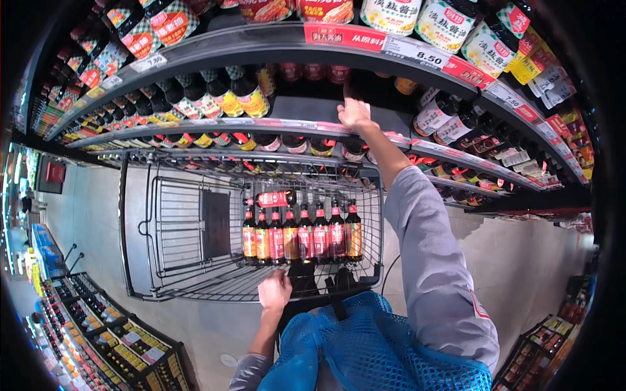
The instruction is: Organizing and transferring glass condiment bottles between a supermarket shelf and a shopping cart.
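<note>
My right hand (354,113) reaches over the middle shelf (313,106), its thumb apart from the fingers and no bottle in its grasp. One finger points inward toward several red-labelled bottles (338,73) at the back; whether it touches one is unclear. My left hand (275,291) is by the near side of the wire shopping cart (195,296), fingers bent; whether it grips anything is hidden. In the cart, a row of dark sauce bottles (304,237) with red and yellow labels lies with necks toward the shelf. Another bottle (275,198) lies crosswise beyond their necks.
Above is a shelf (234,41) of soy sauce bottles with price strips. Dark bottles (247,93) line the middle shelf to the left, and white-labelled bottles (435,117) stand to the right. A display rack (132,342) stands behind at lower left. A blue mesh vest (362,337) covers my torso.
</note>
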`<state>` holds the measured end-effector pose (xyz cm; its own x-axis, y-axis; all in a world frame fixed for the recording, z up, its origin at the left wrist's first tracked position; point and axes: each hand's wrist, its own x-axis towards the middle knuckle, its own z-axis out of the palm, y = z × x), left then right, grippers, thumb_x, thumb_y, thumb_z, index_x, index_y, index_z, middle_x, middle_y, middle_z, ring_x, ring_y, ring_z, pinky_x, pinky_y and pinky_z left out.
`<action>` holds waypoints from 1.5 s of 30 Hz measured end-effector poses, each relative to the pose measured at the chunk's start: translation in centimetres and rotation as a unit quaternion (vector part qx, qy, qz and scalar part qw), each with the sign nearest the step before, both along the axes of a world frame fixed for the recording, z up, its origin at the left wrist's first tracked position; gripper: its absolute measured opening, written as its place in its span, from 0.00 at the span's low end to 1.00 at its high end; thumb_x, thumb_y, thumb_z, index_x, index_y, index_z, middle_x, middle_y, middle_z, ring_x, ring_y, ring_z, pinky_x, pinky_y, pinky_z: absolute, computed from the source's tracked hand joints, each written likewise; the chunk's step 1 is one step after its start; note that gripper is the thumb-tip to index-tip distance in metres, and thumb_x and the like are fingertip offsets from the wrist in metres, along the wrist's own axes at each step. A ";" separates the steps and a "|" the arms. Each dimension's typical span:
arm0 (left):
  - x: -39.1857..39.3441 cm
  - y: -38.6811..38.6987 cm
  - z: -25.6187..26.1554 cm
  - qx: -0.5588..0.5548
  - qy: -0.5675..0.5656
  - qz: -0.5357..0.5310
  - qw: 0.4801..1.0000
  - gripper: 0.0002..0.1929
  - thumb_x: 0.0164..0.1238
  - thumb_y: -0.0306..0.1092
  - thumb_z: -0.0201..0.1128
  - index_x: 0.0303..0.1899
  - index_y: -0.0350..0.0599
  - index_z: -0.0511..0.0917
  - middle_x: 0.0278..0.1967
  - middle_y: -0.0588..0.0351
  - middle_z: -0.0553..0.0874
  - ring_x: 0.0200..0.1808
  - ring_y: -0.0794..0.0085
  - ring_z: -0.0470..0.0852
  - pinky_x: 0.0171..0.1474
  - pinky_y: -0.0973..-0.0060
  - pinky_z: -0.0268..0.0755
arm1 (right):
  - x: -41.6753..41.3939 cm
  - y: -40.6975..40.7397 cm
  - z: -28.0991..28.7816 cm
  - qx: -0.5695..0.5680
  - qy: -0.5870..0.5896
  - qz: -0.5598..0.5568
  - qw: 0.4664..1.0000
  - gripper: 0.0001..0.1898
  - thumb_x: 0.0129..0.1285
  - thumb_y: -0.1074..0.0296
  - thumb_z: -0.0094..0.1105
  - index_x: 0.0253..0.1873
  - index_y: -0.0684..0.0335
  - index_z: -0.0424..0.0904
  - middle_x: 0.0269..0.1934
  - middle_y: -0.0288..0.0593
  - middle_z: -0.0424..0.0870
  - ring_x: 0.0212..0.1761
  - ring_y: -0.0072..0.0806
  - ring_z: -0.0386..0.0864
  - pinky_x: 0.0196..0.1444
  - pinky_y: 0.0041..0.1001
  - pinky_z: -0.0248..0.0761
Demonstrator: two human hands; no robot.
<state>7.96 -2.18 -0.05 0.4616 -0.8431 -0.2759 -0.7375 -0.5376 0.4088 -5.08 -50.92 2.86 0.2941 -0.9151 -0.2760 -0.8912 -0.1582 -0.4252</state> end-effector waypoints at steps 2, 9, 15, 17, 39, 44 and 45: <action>-0.3 -0.9 0.2 0.013 -0.003 -0.007 1.000 0.08 0.60 0.34 0.63 0.39 0.46 0.84 0.35 0.47 0.87 0.37 0.49 0.86 0.42 0.56 0.78 | -1.6 -1.1 -2.1 -0.118 -0.003 -0.004 0.993 0.34 0.65 0.55 0.54 0.75 0.58 0.61 0.63 0.54 0.76 0.68 0.49 0.71 0.70 0.42 0.59; 0.3 -0.9 -0.1 0.022 -0.001 -0.001 1.000 0.08 0.61 0.34 0.63 0.39 0.44 0.84 0.37 0.47 0.88 0.37 0.49 0.86 0.42 0.57 0.79 | -2.0 4.1 -0.5 -0.395 -0.249 0.006 0.884 0.14 0.66 0.69 0.56 0.52 0.69 0.81 0.51 0.56 0.84 0.56 0.48 0.80 0.61 0.36 0.71; 0.6 -0.8 0.2 0.013 -0.004 0.018 1.000 0.09 0.60 0.33 0.62 0.40 0.43 0.85 0.36 0.45 0.88 0.38 0.49 0.86 0.45 0.59 0.79 | -7.4 21.1 -2.2 -0.354 -0.243 0.081 0.899 0.15 0.57 0.78 0.62 0.51 0.68 0.79 0.56 0.48 0.80 0.67 0.49 0.70 0.67 0.43 0.61; 0.6 -1.1 0.0 0.025 -0.020 0.016 0.999 0.10 0.60 0.33 0.62 0.40 0.43 0.85 0.36 0.45 0.87 0.39 0.49 0.86 0.46 0.59 0.78 | -10.9 25.8 -5.8 -0.255 -0.152 0.027 0.954 0.22 0.53 0.77 0.65 0.56 0.69 0.77 0.64 0.49 0.73 0.71 0.50 0.64 0.69 0.43 0.59; 0.9 -0.3 0.3 -0.049 0.014 -0.091 0.995 0.06 0.58 0.32 0.62 0.36 0.44 0.81 0.32 0.50 0.85 0.36 0.54 0.86 0.40 0.59 0.79 | -10.5 33.5 -16.1 0.006 -0.162 0.199 0.966 0.12 0.56 0.74 0.56 0.46 0.69 0.76 0.49 0.63 0.81 0.48 0.59 0.80 0.51 0.48 0.76; 1.2 0.4 0.3 -0.101 0.061 -0.108 0.987 0.06 0.55 0.31 0.62 0.34 0.44 0.80 0.30 0.51 0.84 0.34 0.55 0.85 0.38 0.60 0.79 | -12.1 29.0 -21.0 0.193 0.050 -0.092 0.976 0.07 0.53 0.67 0.63 0.28 0.65 0.84 0.28 0.54 0.87 0.29 0.44 0.86 0.37 0.36 0.80; 1.4 0.4 0.3 -0.116 0.066 -0.102 0.986 0.05 0.54 0.31 0.62 0.33 0.44 0.80 0.30 0.51 0.84 0.33 0.55 0.85 0.38 0.60 0.78 | -11.6 27.8 -21.2 0.278 0.100 -0.174 0.939 0.07 0.53 0.68 0.63 0.25 0.63 0.84 0.28 0.52 0.87 0.25 0.39 0.86 0.32 0.33 0.81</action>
<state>9.37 -1.79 0.21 0.2497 -0.9619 -0.1114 -0.7528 -0.2652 0.6024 -16.67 -23.16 -18.38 -0.1039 -0.6442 -0.7578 -0.9185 0.3544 -0.1753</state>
